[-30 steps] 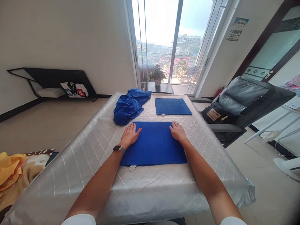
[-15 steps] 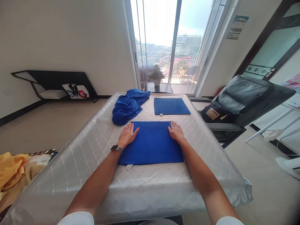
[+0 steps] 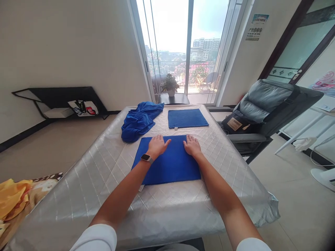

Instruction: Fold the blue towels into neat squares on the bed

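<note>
Right under the left hand (image 3: 157,147) and right hand (image 3: 193,147): the flat blue cloth (image 3: 170,165), its far half partly covered by both, its near edge left well back of the fingers (image 3: 157,138), beside the forearms.

Cloth's long axis: laid side to side, so it's crossed more or less square by the fingers, which are pointed away from the body.

Far edge: pretty much reached by both sets of fingertips; whether it's overhung can't really be told.

Nearer hand, edge-wise: gotta be the right. The right short edge is straddled by it, close to the far corner, while a strip of blue is left showing outside the left hand.

Left fingers: laid straight and close together, thumb stuck out inward, nothing gripped.

Right fingers: same deal, flattened out, nothing seen pinched.

Between the thumbs: bare blue fabric, hands set near each other but not touching.

Ahead of the right fingers: a second blue cloth (image 3: 187,118), also laid flat, untouched by either hand.

Ahead and left of the left fingers: a bunched blue fabric (image 3: 141,121), dumped just past the far left corner.

Beneath it all: the worktop (image 3: 172,212), covered by a silvery quilted sheet.
</note>
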Motion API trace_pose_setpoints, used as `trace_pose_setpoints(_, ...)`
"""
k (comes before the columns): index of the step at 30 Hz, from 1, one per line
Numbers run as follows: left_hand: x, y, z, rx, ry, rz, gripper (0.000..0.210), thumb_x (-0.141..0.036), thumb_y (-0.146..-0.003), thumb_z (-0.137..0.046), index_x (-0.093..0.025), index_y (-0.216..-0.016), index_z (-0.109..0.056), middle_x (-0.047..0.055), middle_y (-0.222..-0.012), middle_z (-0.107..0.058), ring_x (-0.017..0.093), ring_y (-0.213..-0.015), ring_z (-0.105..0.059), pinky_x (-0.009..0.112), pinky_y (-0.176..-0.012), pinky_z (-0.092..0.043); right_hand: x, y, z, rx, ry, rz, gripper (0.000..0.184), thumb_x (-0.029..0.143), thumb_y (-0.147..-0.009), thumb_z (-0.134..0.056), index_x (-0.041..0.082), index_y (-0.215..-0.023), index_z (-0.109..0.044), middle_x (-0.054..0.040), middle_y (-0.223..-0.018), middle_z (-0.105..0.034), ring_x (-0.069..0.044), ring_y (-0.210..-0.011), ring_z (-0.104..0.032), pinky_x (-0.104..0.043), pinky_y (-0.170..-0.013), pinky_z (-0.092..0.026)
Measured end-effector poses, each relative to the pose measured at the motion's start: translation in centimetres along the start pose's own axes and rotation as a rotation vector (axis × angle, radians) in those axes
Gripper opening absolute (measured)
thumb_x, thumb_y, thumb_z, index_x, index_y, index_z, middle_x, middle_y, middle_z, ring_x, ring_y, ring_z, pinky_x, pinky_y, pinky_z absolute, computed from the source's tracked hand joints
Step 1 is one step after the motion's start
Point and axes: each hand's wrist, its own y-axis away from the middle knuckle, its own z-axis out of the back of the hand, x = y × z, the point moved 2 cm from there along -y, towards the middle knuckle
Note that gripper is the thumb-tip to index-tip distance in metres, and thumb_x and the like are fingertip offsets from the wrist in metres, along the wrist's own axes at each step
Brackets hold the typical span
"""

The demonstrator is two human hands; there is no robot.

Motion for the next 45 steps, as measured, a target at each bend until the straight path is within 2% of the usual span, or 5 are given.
trace_pose_setpoints(5, -10.4, -1.7, -1.3, -0.049, 0.167, -0.265, 0.071, -0.056, -0.106, -0.015, -0.011, -0.153, -0.043, 0.017, -0.159, -0.043, 0.025, -0.151, -0.035, 0.041, -0.124, -0.024, -0.3, 0.3, 0.0, 0.001, 0.062, 0.047, 0.063, 0.032, -0.103, -0.026, 0.010, -0.162, -0.024, -0.0086, -0.170, -0.017, -0.024, -0.156, -0.020, -0.041, -0.126, -0.015)
trace_pose_setpoints(9, -11.8, -2.2, -3.0, -0.022, 0.225, -0.243, 0.063, -0.048, -0.107, -0.016, -0.016, -0.154, -0.043, 0.014, -0.161, -0.041, 0.024, -0.153, -0.031, 0.045, -0.125, -0.022, -0.6, 0.3, -0.3, -0.018, 0.085, 0.060, 0.063, 0.027, -0.102, -0.027, 0.011, -0.162, -0.024, -0.0084, -0.170, -0.018, -0.024, -0.156, -0.020, -0.041, -0.126, -0.016)
trace_pose_setpoints(13, -8.3, -1.8, -3.6, 0.028, 0.228, -0.181, 0.072, -0.057, -0.105, -0.013, -0.014, -0.158, -0.036, 0.012, -0.165, -0.033, 0.024, -0.155, -0.025, 0.044, -0.127, -0.017, -0.4, 0.1, -0.3, -0.023, 0.049, 0.029, 0.063, 0.038, -0.106, -0.023, 0.011, -0.162, -0.026, -0.0088, -0.169, -0.022, -0.023, -0.156, -0.021, -0.040, -0.126, -0.014)
trace_pose_setpoints(24, 8.9, 1.3, -3.3, 0.027, 0.104, 0.136, 0.081, -0.062, -0.102, -0.012, -0.006, -0.159, -0.030, 0.017, -0.167, -0.027, 0.027, -0.156, -0.022, 0.045, -0.127, -0.016, -0.3, -0.2, -0.2, 0.016, 0.033, 0.007, 0.065, 0.043, -0.106, -0.021, 0.010, -0.163, -0.022, -0.0075, -0.170, -0.018, -0.022, -0.156, -0.018, -0.040, -0.126, -0.011)
trace_pose_setpoints(45, 11.3, 1.8, -3.6, 0.005, 0.159, 0.158, 0.086, -0.063, -0.102, -0.007, -0.002, -0.158, -0.029, 0.020, -0.166, -0.027, 0.027, -0.155, -0.025, 0.042, -0.126, -0.020, -0.2, -0.2, 0.2, 0.057, 0.083, -0.028, 0.065, 0.043, -0.107, -0.017, 0.010, -0.163, -0.019, -0.0076, -0.170, -0.016, -0.020, -0.157, -0.016, -0.039, -0.126, -0.011)
